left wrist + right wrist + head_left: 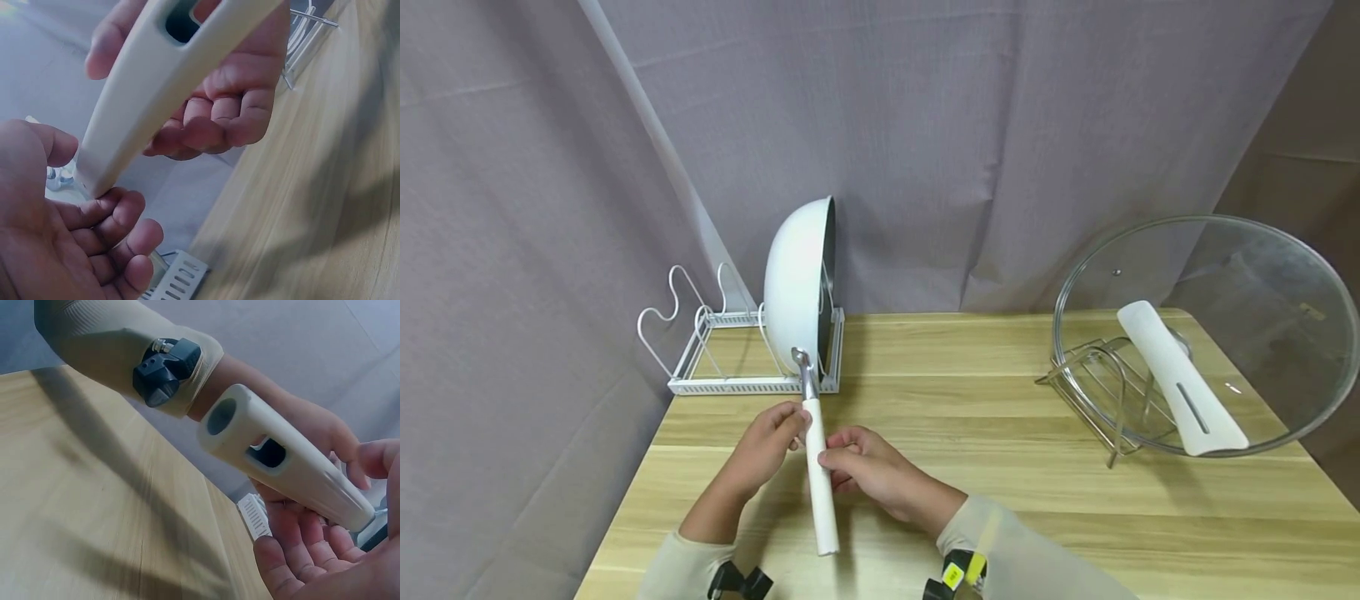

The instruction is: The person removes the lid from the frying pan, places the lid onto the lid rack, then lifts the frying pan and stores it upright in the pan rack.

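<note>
A white wok point(792, 275) with a dark inside stands on its edge in the right part of a white wire rack point(730, 386). Its pale handle point(822, 500) points toward me, joined by a metal neck. My left hand point(767, 446) pinches the handle close to that neck, thumb on top. Further down, the right hand point(880, 475) holds the handle from the right side between thumb and fingers. In the left wrist view, the curled fingers of the right hand point(240, 100) lie beside the handle point(137, 100).
On the right, a large glass lid point(1270, 333) with a long white grip point(1180, 375) leans in a metal wire stand point(1082, 408). The wooden table point(940, 400) meets a grey curtain point(910, 167) at the back and left.
</note>
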A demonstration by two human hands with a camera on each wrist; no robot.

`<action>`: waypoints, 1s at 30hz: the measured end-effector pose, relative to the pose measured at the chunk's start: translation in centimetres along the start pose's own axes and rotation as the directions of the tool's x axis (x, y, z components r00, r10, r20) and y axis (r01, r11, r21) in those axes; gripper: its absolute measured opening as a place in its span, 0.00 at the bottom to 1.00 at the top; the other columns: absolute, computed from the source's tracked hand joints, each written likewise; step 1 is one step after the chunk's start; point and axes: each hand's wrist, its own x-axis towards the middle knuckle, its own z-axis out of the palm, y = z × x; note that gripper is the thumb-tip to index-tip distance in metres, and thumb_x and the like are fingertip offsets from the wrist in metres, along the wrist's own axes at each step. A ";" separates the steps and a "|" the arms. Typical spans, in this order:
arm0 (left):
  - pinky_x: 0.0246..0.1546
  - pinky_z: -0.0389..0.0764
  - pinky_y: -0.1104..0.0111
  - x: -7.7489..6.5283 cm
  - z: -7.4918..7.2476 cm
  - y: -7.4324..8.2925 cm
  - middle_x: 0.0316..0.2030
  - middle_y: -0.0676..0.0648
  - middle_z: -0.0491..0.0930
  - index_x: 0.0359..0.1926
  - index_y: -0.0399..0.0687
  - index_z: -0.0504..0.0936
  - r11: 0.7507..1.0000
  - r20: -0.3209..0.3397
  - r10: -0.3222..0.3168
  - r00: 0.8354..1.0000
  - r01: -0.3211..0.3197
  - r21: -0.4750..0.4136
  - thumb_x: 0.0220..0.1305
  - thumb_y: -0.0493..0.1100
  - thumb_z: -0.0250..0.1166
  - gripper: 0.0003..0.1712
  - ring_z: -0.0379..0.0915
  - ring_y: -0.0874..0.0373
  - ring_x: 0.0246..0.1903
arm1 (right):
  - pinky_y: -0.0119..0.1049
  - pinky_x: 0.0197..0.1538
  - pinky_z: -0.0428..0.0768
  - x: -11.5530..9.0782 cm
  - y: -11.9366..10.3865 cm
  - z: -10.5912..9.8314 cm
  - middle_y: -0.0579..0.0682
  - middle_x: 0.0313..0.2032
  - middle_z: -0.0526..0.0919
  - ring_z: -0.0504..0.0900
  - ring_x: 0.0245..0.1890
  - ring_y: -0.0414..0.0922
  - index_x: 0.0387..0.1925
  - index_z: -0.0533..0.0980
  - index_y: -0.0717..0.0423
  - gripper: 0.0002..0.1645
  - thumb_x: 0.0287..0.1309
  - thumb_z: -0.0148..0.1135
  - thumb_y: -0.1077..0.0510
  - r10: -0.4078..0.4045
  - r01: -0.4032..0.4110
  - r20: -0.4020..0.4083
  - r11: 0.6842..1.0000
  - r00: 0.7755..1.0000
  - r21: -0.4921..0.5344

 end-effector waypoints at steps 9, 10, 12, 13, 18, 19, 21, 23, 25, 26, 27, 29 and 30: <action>0.40 0.76 0.60 0.0 -0.1 -0.4 0.29 0.48 0.78 0.44 0.35 0.81 0.999 -0.005 -0.005 1.000 0.005 0.031 0.75 0.42 0.56 0.13 0.74 0.46 0.36 | 0.46 0.45 0.84 -0.4 0.2 -1.0 0.59 0.38 0.83 0.82 0.33 0.46 0.59 0.65 0.71 0.29 0.65 0.63 0.57 0.010 -0.010 -0.023 1.000 1.000 0.015; 0.40 0.76 0.61 0.0 -0.1 -0.4 0.29 0.48 0.78 0.44 0.35 0.81 0.999 -0.008 -0.007 1.000 0.007 0.037 0.75 0.42 0.56 0.13 0.74 0.47 0.36 | 0.45 0.45 0.84 -0.4 0.3 -1.1 0.60 0.39 0.82 0.82 0.33 0.46 0.59 0.66 0.71 0.29 0.65 0.63 0.57 0.010 -0.010 -0.026 1.000 1.000 0.015; 0.39 0.76 0.61 0.0 -0.1 -0.5 0.30 0.48 0.79 0.45 0.35 0.81 0.999 -0.011 -0.011 1.000 0.012 0.039 0.75 0.42 0.56 0.14 0.74 0.48 0.36 | 0.43 0.43 0.84 -0.5 0.3 -1.3 0.61 0.40 0.82 0.82 0.34 0.46 0.58 0.66 0.71 0.28 0.66 0.62 0.57 0.009 -0.008 -0.034 1.000 0.999 0.016; 0.39 0.76 0.61 0.0 -0.1 -0.5 0.30 0.46 0.79 0.45 0.35 0.81 0.999 -0.013 -0.016 1.000 0.016 0.035 0.75 0.42 0.56 0.14 0.74 0.47 0.36 | 0.42 0.42 0.84 -0.5 0.3 -1.5 0.61 0.40 0.81 0.82 0.34 0.46 0.58 0.66 0.71 0.28 0.66 0.62 0.56 0.008 -0.007 -0.039 1.000 0.999 0.015; 0.38 0.76 0.64 -0.1 -0.1 -0.5 0.31 0.42 0.79 0.46 0.34 0.81 0.999 -0.014 -0.035 0.999 0.036 0.030 0.75 0.41 0.55 0.14 0.75 0.47 0.36 | 0.41 0.43 0.84 -0.9 0.4 -2.3 0.59 0.40 0.81 0.82 0.34 0.46 0.59 0.65 0.71 0.29 0.66 0.61 0.56 0.010 -0.009 -0.059 1.000 0.998 0.019; 0.38 0.75 0.64 -0.1 -0.1 -0.5 0.31 0.42 0.79 0.45 0.35 0.82 0.998 -0.014 -0.040 0.999 0.040 0.038 0.75 0.41 0.56 0.14 0.75 0.46 0.36 | 0.41 0.43 0.84 -1.0 0.4 -2.5 0.58 0.40 0.81 0.82 0.34 0.46 0.59 0.65 0.71 0.29 0.66 0.61 0.56 0.010 -0.009 -0.067 1.000 0.998 0.016; 0.38 0.74 0.64 -0.1 -0.1 -0.4 0.30 0.43 0.79 0.44 0.36 0.82 0.997 -0.011 -0.042 0.999 0.043 0.065 0.75 0.43 0.56 0.14 0.74 0.45 0.36 | 0.42 0.44 0.84 -1.3 0.5 -2.9 0.58 0.39 0.80 0.82 0.34 0.46 0.59 0.65 0.71 0.29 0.66 0.61 0.56 0.011 -0.010 -0.087 1.000 0.996 0.013; 0.38 0.73 0.63 -0.1 -0.1 -0.2 0.30 0.45 0.80 0.44 0.38 0.82 0.994 -0.011 -0.043 0.999 0.044 0.104 0.76 0.44 0.56 0.14 0.75 0.44 0.37 | 0.43 0.44 0.84 -1.5 0.5 -3.4 0.57 0.39 0.80 0.83 0.34 0.47 0.58 0.65 0.70 0.28 0.66 0.61 0.56 0.007 -0.006 -0.102 1.000 0.995 0.007; 0.39 0.72 0.62 -0.2 -0.2 0.0 0.31 0.46 0.80 0.45 0.39 0.83 0.989 -0.014 -0.045 0.999 0.046 0.142 0.76 0.45 0.56 0.14 0.76 0.45 0.37 | 0.44 0.45 0.84 -1.8 0.5 -4.0 0.57 0.40 0.80 0.83 0.35 0.47 0.58 0.65 0.69 0.27 0.67 0.60 0.56 0.006 -0.006 -0.112 1.000 0.994 0.000; 0.39 0.72 0.61 -0.2 -0.2 0.0 0.32 0.46 0.81 0.45 0.39 0.83 0.987 -0.013 -0.044 0.999 0.045 0.154 0.77 0.46 0.56 0.15 0.76 0.46 0.38 | 0.44 0.45 0.84 -1.9 0.5 -4.3 0.57 0.40 0.79 0.83 0.35 0.48 0.58 0.65 0.69 0.26 0.68 0.60 0.55 0.006 -0.006 -0.115 1.000 0.993 -0.001; 0.40 0.72 0.61 -0.2 -0.2 0.1 0.32 0.46 0.81 0.46 0.39 0.82 0.986 -0.015 -0.046 0.999 0.048 0.162 0.77 0.45 0.55 0.15 0.77 0.47 0.38 | 0.45 0.45 0.84 -2.1 0.5 -4.5 0.57 0.40 0.79 0.83 0.36 0.48 0.58 0.64 0.69 0.26 0.68 0.60 0.55 0.004 -0.004 -0.116 1.000 0.993 -0.002; 0.41 0.73 0.61 -0.3 -0.3 0.1 0.33 0.47 0.82 0.47 0.39 0.82 0.984 -0.018 -0.052 0.998 0.054 0.171 0.77 0.45 0.55 0.15 0.78 0.50 0.38 | 0.46 0.46 0.83 -2.4 0.5 -5.1 0.58 0.41 0.79 0.82 0.36 0.48 0.58 0.64 0.68 0.26 0.69 0.59 0.55 0.002 -0.003 -0.118 1.000 0.993 -0.008; 0.41 0.73 0.61 -0.4 -0.3 0.1 0.33 0.47 0.82 0.48 0.38 0.82 0.984 -0.015 -0.050 0.999 0.052 0.172 0.77 0.45 0.55 0.15 0.78 0.52 0.37 | 0.46 0.46 0.83 -2.6 0.5 -5.3 0.58 0.41 0.79 0.82 0.36 0.49 0.58 0.64 0.68 0.26 0.69 0.59 0.55 0.000 -0.002 -0.120 1.000 0.993 -0.013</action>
